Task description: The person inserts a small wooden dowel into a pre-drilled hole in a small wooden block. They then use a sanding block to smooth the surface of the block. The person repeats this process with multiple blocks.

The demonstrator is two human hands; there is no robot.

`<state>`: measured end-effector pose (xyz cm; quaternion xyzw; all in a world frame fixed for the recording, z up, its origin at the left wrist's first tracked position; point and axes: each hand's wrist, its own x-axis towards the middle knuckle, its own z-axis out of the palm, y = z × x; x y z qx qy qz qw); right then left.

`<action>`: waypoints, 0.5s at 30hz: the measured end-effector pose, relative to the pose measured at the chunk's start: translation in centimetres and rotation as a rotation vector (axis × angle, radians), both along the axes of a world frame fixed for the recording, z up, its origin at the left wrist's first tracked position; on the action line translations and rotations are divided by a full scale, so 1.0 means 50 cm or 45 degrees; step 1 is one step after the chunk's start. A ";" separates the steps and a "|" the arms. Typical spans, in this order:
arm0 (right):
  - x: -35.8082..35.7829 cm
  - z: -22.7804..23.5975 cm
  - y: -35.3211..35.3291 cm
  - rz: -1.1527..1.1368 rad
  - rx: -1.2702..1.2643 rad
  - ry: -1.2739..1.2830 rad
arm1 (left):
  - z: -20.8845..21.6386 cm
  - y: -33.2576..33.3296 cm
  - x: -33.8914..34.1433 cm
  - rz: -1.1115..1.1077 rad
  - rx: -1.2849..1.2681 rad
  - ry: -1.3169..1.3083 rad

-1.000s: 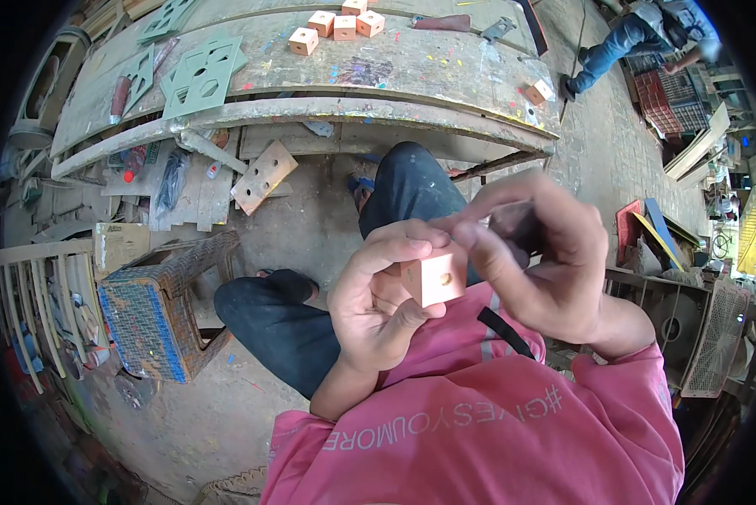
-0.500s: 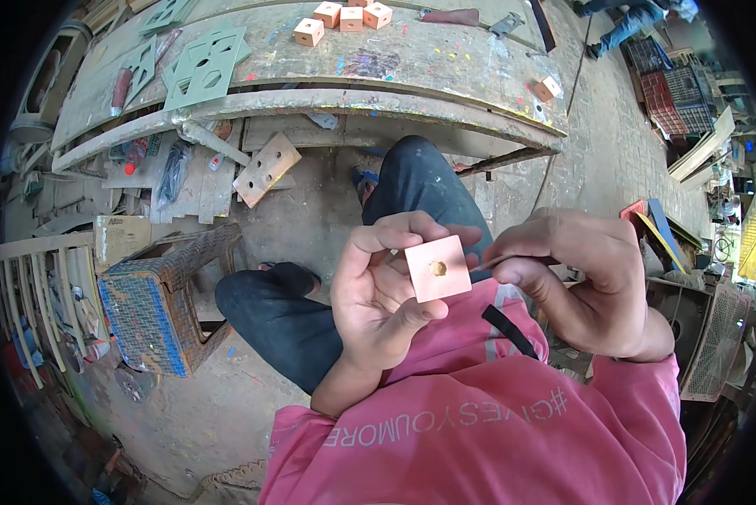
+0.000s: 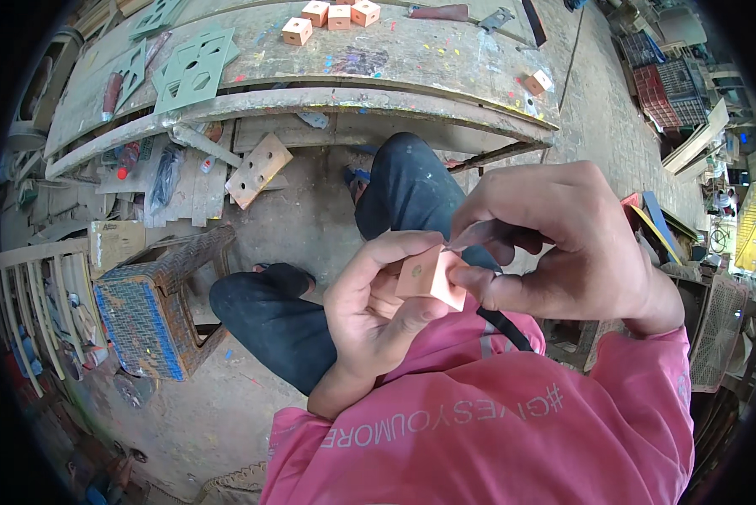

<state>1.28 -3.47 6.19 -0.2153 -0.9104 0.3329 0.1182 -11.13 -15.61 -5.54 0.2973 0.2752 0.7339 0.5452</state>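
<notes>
A small orange-pink wooden cube [image 3: 429, 276] with a hole in one face sits between both hands, close above my lap. My left hand [image 3: 376, 310] cups it from below and the left, thumb and forefinger on its sides. My right hand [image 3: 556, 244] pinches its right edge and also holds a thin folded strip, maybe sandpaper [image 3: 477, 236], against the cube's top. Similar cubes [image 3: 337, 15] lie on the paint-spattered workbench [image 3: 411, 63] ahead, and one more cube [image 3: 538, 82] rests near its right end.
Green cut-out templates [image 3: 191, 71] lie on the bench's left part. A wooden plate with holes [image 3: 258, 170] leans under the bench. A woven stool [image 3: 155, 299] stands at my left. Crates [image 3: 660, 80] and boards crowd the right side.
The cube has turned from showing its flat holed face to an edge-on tilt. My right hand moved in from the right and now grips the cube, with the thin strip over it.
</notes>
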 end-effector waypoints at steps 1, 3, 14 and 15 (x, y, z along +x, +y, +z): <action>-0.001 -0.003 0.001 0.013 0.016 0.016 | 0.002 0.000 0.001 0.006 -0.017 0.022; -0.002 -0.009 0.003 0.001 0.019 0.055 | -0.004 0.002 0.000 -0.022 -0.047 0.043; 0.024 -0.005 -0.003 -0.032 -0.026 -0.008 | -0.012 0.011 -0.012 -0.184 -0.076 -0.339; 0.025 -0.008 -0.004 -0.026 -0.014 0.039 | -0.011 0.012 -0.012 -0.199 -0.080 -0.368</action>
